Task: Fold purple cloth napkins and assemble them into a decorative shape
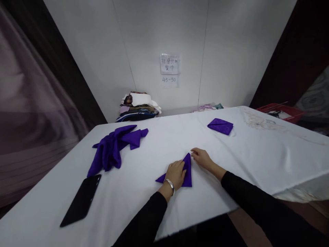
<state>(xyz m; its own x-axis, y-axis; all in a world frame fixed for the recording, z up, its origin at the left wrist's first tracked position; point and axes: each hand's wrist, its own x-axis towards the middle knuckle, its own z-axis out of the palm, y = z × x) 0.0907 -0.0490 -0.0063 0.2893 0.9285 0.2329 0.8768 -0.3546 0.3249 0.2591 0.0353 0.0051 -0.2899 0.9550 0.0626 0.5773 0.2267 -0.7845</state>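
A purple cloth napkin (188,171), folded into a triangle, lies on the white tablecloth in front of me. My left hand (176,174), with a silver bracelet at the wrist, lies flat over the napkin's middle and hides part of it. Just right of the triangle's upper tip is my right hand (202,158), its fingers loosely curved and slightly apart, with nothing visible in them. Farther back on the right sits another folded purple napkin (220,126). Crumpled purple napkins (109,149) are heaped on the left.
A black phone or tablet (81,200) lies at the left front of the white-covered table (123,212). Stacked folded clothes (140,107) stand behind the table against the wall. Handwritten paper signs (169,70) hang there. At the far right is a red basket (288,112).
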